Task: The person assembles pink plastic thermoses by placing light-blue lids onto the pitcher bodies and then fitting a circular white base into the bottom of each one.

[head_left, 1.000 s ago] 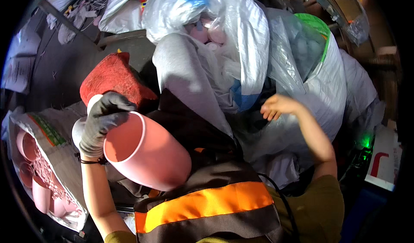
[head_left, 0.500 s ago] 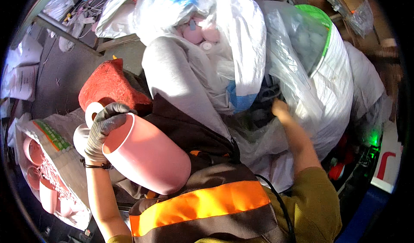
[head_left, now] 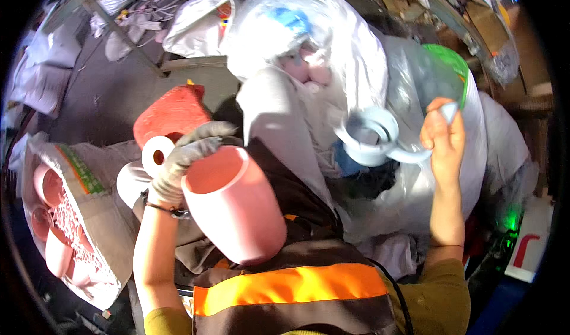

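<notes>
My left hand (head_left: 185, 164), in a grey glove, grips a large pink plastic cup (head_left: 243, 219) at its rim. The cup is tilted over my lap, its mouth facing up and left. On the other side my bare right hand (head_left: 444, 139) is closed around the handle end of a pale blue plastic ring piece (head_left: 363, 154). That piece hangs in the air above the plastic bags, looking like a lid or collar with a strap handle, slightly blurred. Beside my left wrist are a white ring-shaped part (head_left: 149, 152) and a red fabric bundle (head_left: 172, 116).
A woven sack (head_left: 107, 216) at the left holds several pink cups and shredded filler. Ahead, a clear-lined white bag (head_left: 371, 68) contains pink round parts. Another lined sack (head_left: 472, 151) with a green rim stands at the right. A metal frame (head_left: 113, 29) stands far left.
My right hand has come up out of the dark opening between the bags, bringing the pale blue ring piece. My left hand and the pink cup have shifted rightward in view, the cup now more upright.
</notes>
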Demonstrator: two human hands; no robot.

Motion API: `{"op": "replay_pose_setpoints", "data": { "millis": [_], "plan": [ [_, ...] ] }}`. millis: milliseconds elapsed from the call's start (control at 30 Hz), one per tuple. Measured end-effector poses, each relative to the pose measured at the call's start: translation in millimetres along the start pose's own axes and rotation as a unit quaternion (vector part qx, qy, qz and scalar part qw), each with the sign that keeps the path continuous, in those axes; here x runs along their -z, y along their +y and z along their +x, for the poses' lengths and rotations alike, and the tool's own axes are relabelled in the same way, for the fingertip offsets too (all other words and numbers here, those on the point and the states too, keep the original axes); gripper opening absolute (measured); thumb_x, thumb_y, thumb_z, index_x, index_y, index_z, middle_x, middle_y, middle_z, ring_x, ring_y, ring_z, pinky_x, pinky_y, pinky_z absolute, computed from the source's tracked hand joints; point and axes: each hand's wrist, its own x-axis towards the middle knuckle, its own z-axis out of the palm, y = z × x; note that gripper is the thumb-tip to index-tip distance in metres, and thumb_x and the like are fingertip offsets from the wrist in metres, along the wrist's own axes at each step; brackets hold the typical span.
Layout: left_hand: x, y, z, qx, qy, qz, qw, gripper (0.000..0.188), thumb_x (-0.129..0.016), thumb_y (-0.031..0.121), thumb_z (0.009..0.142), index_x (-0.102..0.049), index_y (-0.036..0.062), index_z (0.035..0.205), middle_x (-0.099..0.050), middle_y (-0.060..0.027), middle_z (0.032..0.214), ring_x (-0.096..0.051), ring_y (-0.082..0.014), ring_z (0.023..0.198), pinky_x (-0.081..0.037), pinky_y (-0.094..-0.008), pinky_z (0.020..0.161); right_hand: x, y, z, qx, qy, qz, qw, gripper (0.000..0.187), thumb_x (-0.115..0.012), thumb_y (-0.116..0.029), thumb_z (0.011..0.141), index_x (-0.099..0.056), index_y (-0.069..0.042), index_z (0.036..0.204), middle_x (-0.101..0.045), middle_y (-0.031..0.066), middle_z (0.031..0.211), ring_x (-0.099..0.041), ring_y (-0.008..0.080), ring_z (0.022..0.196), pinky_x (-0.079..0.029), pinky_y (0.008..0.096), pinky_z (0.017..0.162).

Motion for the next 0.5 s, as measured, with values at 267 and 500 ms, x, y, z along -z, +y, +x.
{"op": "replay_pose_setpoints", "data": {
  "millis": [267, 500],
  "plan": [
    [-4.2, 20.8, -21.5, -0.113, -0.059, 0.041, 0.991, 0.092, -0.081, 0.018, 0.070, -0.033, 0.0059, 0.147, -0.053, -0.0096, 0.134, -0.051, -0.0214, 0.123, -0.040, -0.0327, 0.103, -174.1, 49.4, 46.2, -0.353, -0.143, 0.307, 0.872, 0.048, -0.065, -0.034, 0.092, -0.048, -0.006, 0.126, -0.060, 0.0075, 0.094, -0.057, 0.0142, 0.066, -0.042, 0.0255, 0.052],
    [38.3, -0.5, -63.0, -0.118, 0.010, 0.010, 0.993, 0.072, -0.070, 0.021, 0.078, -0.040, 0.0044, 0.142, -0.052, -0.0102, 0.134, -0.050, -0.0226, 0.126, -0.037, -0.0338, 0.108, -193.9, 30.2, -0.2, 0.428, -0.204, -0.387, 0.791, 0.075, -0.061, -0.048, 0.089, -0.039, 0.000, 0.141, -0.039, 0.0240, 0.145, -0.041, 0.0396, 0.130, -0.024, 0.0522, 0.111]
  ]
}}
